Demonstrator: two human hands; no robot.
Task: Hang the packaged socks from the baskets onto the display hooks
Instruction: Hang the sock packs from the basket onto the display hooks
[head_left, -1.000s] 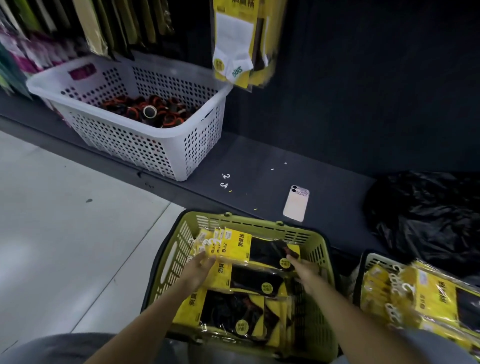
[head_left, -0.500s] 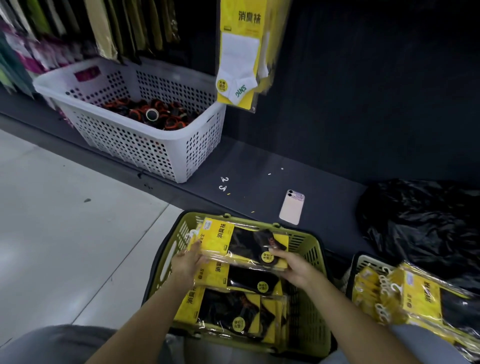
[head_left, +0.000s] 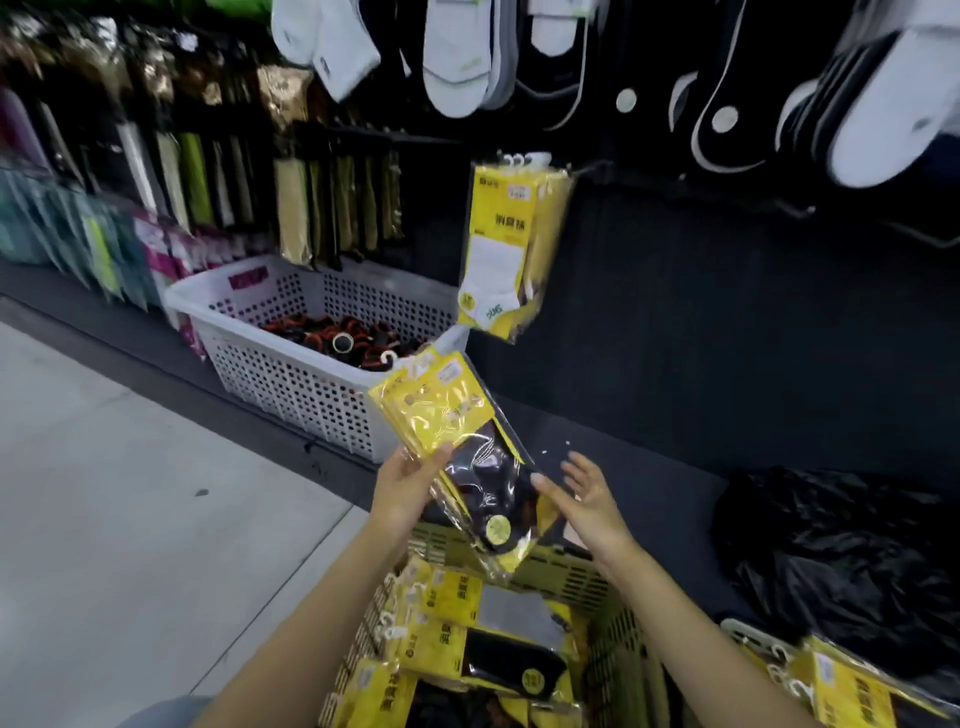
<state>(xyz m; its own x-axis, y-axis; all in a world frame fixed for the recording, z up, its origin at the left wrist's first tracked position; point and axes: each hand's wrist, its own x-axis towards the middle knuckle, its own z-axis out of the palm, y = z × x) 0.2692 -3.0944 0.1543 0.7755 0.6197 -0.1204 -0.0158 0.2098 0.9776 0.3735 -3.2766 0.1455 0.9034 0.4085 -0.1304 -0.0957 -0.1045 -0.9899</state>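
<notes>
The left hand (head_left: 410, 488) gripped a bundle of yellow sock packs (head_left: 467, 457), held tilted above the green basket (head_left: 566, 577), well below the packs on the hook (head_left: 504, 249). The right hand (head_left: 587, 499) hung beside it with fingers spread loose, thumb perhaps touching the bundle's edge.

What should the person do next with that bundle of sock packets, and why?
Probably lift the bundle toward the hung yellow packets: the left hand grips it above the green basket, hanger loops uppermost, while the right hand is open beside it.
</notes>
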